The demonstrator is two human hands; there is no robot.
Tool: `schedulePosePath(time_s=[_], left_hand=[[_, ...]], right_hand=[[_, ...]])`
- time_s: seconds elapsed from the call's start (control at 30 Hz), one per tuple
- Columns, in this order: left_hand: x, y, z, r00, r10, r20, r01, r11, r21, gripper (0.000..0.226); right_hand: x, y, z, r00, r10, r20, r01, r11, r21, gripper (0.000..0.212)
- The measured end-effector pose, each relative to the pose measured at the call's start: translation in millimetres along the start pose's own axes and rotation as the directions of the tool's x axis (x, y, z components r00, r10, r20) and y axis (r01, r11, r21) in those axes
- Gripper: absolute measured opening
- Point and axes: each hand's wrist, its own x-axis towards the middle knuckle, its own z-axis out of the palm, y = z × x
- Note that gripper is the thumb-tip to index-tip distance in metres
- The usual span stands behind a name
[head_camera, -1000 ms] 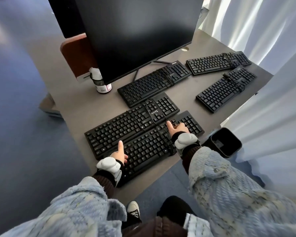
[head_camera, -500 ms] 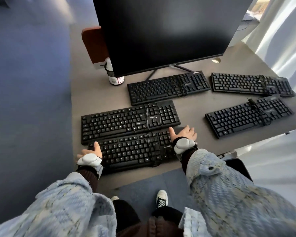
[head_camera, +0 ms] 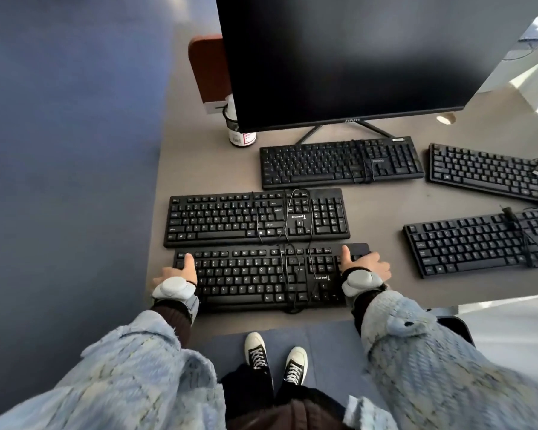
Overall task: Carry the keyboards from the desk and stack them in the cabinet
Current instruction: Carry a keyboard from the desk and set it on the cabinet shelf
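Observation:
Several black keyboards lie on the grey desk point(head_camera: 218, 169), each with its cable wound round it. The nearest keyboard point(head_camera: 255, 277) lies along the front edge. My left hand point(head_camera: 176, 271) grips its left end, thumb on the top keys and fingers round the side. My right hand point(head_camera: 365, 266) grips its right end the same way. A second keyboard point(head_camera: 230, 218) lies just behind it, touching or nearly so. Farther off are a third keyboard point(head_camera: 339, 162) under the monitor and two more, one at the far right point(head_camera: 488, 172) and one at the near right point(head_camera: 479, 243). No cabinet is in view.
A large black monitor point(head_camera: 354, 57) stands over the back of the desk. A white bottle point(head_camera: 241, 136) and a mesh holder sit beside its left edge, with a brown panel point(head_camera: 208, 69) behind. Blue carpet lies left of the desk; my shoes stand below its front edge.
My hands have slid outward from the keys to the two ends of the nearest keyboard and closed on them. My view has swung left to face the desk squarely.

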Motion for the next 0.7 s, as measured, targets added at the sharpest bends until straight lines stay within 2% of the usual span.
schedulePosePath(time_s=[0.07, 0.17, 0.27, 0.37, 0.5, 0.7], left_hand=[[-10, -1, -1, 0.998, 0.008, -0.066, -0.009, 1.0, -0.024, 0.077], [-15, 6, -10, 0.994, 0.02, -0.108, -0.038, 0.986, -0.163, 0.073], [-9, 26, -28, 0.987, 0.065, -0.147, -0.094, 0.974, -0.206, 0.082], [0, 46, -45, 0.987, 0.057, -0.149, -0.088, 0.975, -0.206, 0.078], [1, 60, -55, 0.994, 0.058, -0.098, -0.085, 0.95, -0.3, 0.067], [3, 64, -54, 0.993, 0.065, -0.099, -0.098, 0.92, -0.38, 0.062]], right_hand=[[3, 3, -5, 0.999, 0.036, -0.041, -0.034, 0.998, 0.046, 0.069], [6, 1, -15, 0.995, 0.057, -0.083, -0.049, 0.994, 0.102, 0.066], [8, -13, -27, 0.993, 0.026, -0.118, -0.008, 0.988, 0.153, 0.062], [10, -27, -34, 0.993, 0.021, -0.118, 0.001, 0.983, 0.183, 0.061], [10, -31, -36, 0.992, 0.051, -0.115, -0.024, 0.975, 0.22, 0.06], [7, -35, -38, 0.982, 0.056, -0.18, -0.002, 0.959, 0.285, 0.055]])
